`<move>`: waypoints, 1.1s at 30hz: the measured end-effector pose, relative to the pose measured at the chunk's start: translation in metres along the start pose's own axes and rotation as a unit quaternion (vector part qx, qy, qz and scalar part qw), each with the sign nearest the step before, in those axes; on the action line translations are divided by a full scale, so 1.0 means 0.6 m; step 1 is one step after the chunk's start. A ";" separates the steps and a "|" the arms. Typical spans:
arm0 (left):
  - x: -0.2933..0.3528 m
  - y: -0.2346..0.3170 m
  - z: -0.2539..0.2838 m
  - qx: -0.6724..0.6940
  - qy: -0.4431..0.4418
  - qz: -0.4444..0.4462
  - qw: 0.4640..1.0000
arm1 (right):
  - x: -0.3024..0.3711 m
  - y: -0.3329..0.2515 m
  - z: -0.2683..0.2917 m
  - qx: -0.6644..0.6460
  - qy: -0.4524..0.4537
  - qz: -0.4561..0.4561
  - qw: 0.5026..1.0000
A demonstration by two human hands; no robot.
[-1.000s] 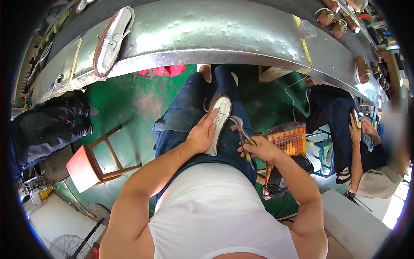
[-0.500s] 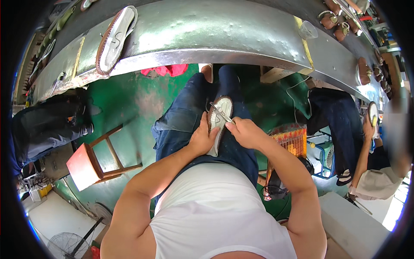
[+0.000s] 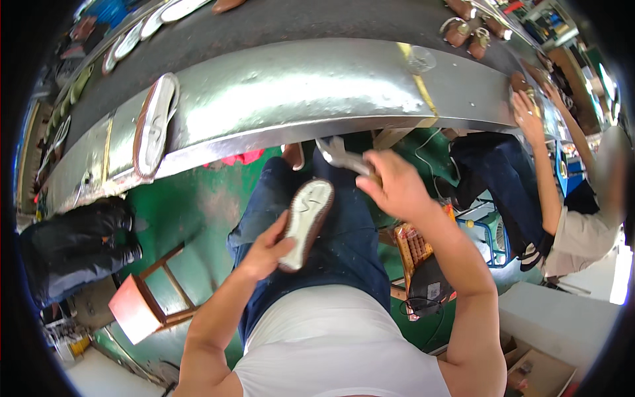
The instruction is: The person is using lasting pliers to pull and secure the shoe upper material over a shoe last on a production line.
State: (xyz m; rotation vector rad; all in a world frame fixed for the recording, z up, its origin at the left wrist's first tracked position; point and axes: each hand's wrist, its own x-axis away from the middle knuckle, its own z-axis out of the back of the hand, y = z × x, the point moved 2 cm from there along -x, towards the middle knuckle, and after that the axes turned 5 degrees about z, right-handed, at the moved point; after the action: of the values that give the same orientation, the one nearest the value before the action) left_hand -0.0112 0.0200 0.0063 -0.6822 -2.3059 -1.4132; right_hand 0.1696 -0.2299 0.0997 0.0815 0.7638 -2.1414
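Shoe [image 3: 308, 218] in left hand [image 3: 266, 251], metal pincers [image 3: 345, 159] in right hand [image 3: 400, 186]

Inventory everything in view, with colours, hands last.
Bench: one, silvery edge, ahead
Held shoe: one, white and brown, centre
Metal tool: one, silvery, right of centre
Bench-edge shoe: one, white and brown, left
Shoe row: several, white, upper left
Other shoes: several, brown, upper right
Cup: one, clear, bench right
Cloth: one, red, beneath bench edge
Stool: one, red seat, left
Other people: two, dark trousers, either side
Left hand: one, bare, on held shoe
Right hand: one, bare, around metal tool
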 end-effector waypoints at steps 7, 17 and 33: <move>0.012 0.324 -0.018 -0.059 0.035 -0.163 0.984 | -0.173 0.164 0.043 0.215 0.129 0.024 0.968; -0.366 0.677 0.020 -0.528 0.340 -0.187 0.756 | -0.181 0.190 0.036 0.151 0.187 0.003 0.971; -0.137 0.690 0.248 -0.738 0.400 0.187 0.510 | -0.188 0.175 0.049 0.123 0.152 -0.036 0.980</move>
State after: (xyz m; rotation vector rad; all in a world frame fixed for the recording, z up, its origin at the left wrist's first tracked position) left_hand 0.2845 0.2955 0.1984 -0.5360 0.1790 -2.4032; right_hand 0.3258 -0.2158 0.1071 0.5284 0.6756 -2.3131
